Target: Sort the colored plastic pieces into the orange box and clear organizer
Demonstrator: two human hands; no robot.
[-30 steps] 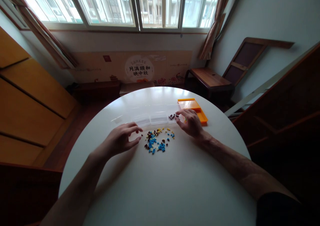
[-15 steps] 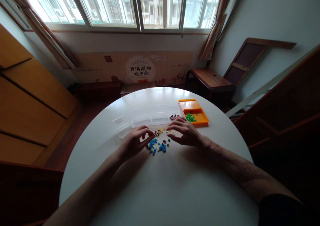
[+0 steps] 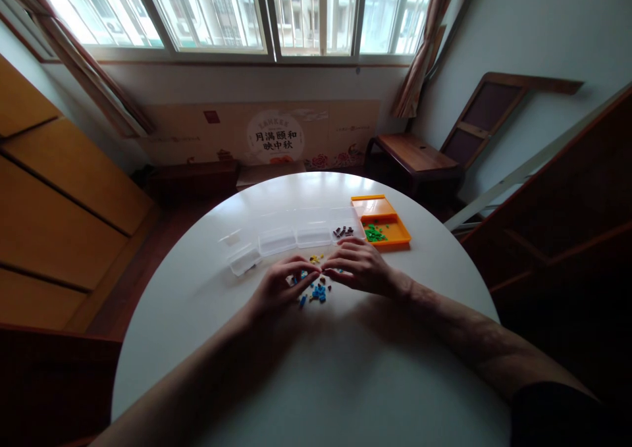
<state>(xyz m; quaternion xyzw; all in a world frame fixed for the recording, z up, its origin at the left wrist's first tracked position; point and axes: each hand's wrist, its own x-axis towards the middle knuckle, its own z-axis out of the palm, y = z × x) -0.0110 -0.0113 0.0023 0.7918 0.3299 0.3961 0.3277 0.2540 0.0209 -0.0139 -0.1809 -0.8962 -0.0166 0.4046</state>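
My left hand [image 3: 286, 284] is over the left side of a small pile, thumb and forefinger pinched together. Its fingertips almost meet those of my right hand [image 3: 363, 266], whose thumb and forefinger are also drawn together; anything between them is too small to make out. Around and below the fingers lie blue toy bricks [image 3: 319, 293], a few brown pieces [image 3: 329, 288] and small yellow pieces [image 3: 316, 259]. My left hand covers part of the blue ones.
Behind the hands stands a clear plastic box [image 3: 279, 241] with compartments, dark brown bricks [image 3: 343, 232] in its right one. An orange tray [image 3: 402, 241] next to it holds green bricks [image 3: 375, 232]. All rest on a round white table [image 3: 316, 381].
My left hand has moved right across the pile, and my right hand slightly left, so their fingertips now nearly touch. The right thumb and forefinger have closed together.
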